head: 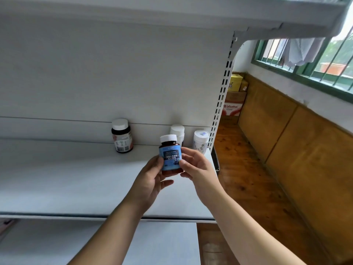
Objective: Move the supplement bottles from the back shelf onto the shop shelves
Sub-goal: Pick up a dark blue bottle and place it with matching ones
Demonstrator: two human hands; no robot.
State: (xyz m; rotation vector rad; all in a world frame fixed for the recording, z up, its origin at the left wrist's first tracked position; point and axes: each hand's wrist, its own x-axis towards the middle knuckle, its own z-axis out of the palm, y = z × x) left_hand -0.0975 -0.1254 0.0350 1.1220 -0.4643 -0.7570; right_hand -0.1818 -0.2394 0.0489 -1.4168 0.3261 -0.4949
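Observation:
A brown supplement bottle with a blue label and white cap (170, 154) is held upright above the white shop shelf (66, 180). My left hand (150, 180) grips it from the left and below, and my right hand (194, 165) pinches its right side. Three more bottles stand at the back of the shelf. A dark bottle with a white cap (122, 135) is to the left. Two white bottles, one (178, 133) behind the held bottle and one (200, 139) at the right end, stand close together.
An upper shelf (172, 14) overhangs the space. The slotted upright (221, 96) marks the shelf's right end. Beyond it lie a wooden floor (242, 169), stacked cardboard boxes (234, 96), wood wall panels and a barred window (305, 60). A lower shelf (152, 243) shows beneath.

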